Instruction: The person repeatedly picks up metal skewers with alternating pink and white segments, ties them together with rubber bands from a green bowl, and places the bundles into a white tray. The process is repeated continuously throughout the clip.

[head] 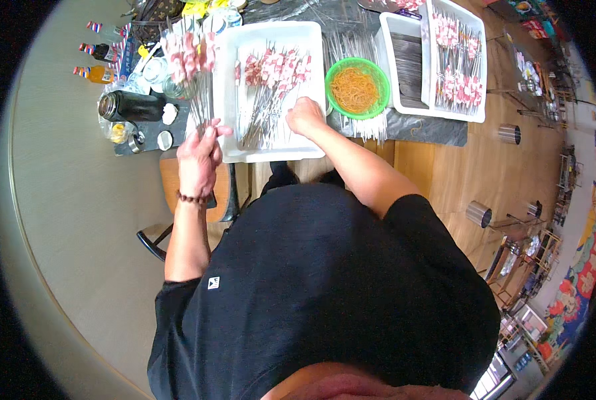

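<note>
My left hand (199, 157) grips a bundle of metal skewers threaded with pink and red meat pieces (190, 57). The bundle stands with its meat end away from me, at the left side of a white plastic tray (273, 156). Inside that tray lie more meat skewers (273, 70), their bare metal ends fanned towards me. My right hand (305, 117) is curled low over the tray's right side, by the bare skewer ends. Its fingertips are hidden, so I cannot tell whether it pinches a skewer.
A green basket (385, 90) of orange rubber bands (355, 90) sits over bare metal skewers (370, 127). Beyond are a bin of dark skewers (408, 70) and a white tray of meat skewers (482, 75). A black flask (140, 106) and bottles (100, 74) stand left; a chair (220, 200) is below.
</note>
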Demonstrator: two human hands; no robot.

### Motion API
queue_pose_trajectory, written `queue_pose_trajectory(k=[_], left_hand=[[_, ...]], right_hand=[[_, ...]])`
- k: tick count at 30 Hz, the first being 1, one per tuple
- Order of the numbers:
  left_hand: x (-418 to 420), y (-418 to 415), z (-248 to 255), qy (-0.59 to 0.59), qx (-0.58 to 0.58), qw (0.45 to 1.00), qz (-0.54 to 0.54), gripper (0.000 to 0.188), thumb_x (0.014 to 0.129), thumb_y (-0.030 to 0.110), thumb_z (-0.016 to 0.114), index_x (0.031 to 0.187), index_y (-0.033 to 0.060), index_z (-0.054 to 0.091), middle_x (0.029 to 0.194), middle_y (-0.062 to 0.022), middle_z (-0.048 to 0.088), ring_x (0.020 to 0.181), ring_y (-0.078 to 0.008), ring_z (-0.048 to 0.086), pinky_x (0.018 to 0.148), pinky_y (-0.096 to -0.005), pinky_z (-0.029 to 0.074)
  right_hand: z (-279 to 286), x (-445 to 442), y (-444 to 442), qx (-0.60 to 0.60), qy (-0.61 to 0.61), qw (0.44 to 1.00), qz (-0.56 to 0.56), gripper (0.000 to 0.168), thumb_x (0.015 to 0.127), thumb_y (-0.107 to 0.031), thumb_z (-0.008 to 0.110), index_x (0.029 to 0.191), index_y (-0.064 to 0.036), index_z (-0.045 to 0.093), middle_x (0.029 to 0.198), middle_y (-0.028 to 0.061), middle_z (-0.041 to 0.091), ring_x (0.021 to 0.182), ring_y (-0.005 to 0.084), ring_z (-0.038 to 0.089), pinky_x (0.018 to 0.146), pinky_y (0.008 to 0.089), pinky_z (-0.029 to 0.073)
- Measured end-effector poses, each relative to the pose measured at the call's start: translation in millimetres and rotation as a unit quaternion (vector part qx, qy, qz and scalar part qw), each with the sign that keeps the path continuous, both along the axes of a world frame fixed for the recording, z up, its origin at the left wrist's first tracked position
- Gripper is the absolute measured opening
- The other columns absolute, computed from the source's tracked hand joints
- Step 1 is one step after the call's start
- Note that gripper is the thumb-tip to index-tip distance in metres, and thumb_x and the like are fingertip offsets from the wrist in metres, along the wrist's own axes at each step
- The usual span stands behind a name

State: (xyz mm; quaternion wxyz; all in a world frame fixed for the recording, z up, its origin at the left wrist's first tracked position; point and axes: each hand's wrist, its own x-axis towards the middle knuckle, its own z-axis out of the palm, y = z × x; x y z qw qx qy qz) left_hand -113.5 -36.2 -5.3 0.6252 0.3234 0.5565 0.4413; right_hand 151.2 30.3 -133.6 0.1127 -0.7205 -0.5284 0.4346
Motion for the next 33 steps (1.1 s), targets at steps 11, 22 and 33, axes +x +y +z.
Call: queue_pose_trajectory(k=[11, 22, 33], left_hand=[[-49, -56, -38, -0.071, -0.046, 0.996, 0.024, 0.03, 0.113, 0.018, 0.059, 0.133, -0.0015, 0.068, 0.106, -0.0102, 0.078, 0.055, -0.005, 0.04, 0.051, -0.0225, 0.032], [-34, -32, -41, -0.092, -0.041, 0.995, -0.011, 0.029, 0.112, 0.02, 0.061, 0.132, -0.0011, 0.068, 0.107, -0.0105, 0.079, 0.055, -0.0044, 0.041, 0.051, -0.0221, 0.035], [45, 19, -15, -0.164, -0.015, 0.985, -0.048, 0.031, 0.113, 0.016, 0.057, 0.131, -0.0087, 0.062, 0.122, -0.0237, 0.076, 0.094, -0.0276, 0.079, 0.086, -0.0385, 0.066]], right_hand=[[-74, -27, 31, -0.07, 0.222, 0.941, -0.245, 0.017, 0.094, -0.008, 0.068, 0.092, 0.008, 0.073, 0.088, 0.0267, 0.077, 0.077, 0.0366, 0.08, 0.063, 0.0487, 0.067], [-31, -18, 10, 0.004, 0.281, 0.914, -0.292, 0.009, 0.099, 0.0, 0.064, 0.099, 0.006, 0.071, 0.08, 0.0156, 0.07, 0.06, 0.0237, 0.07, 0.049, 0.0366, 0.06], [117, -19, -10, 0.085, 0.509, 0.833, -0.201, 0.022, 0.096, -0.006, 0.078, 0.115, 0.006, 0.077, 0.084, 0.0039, 0.071, 0.07, 0.0106, 0.064, 0.065, 0.0285, 0.058]])
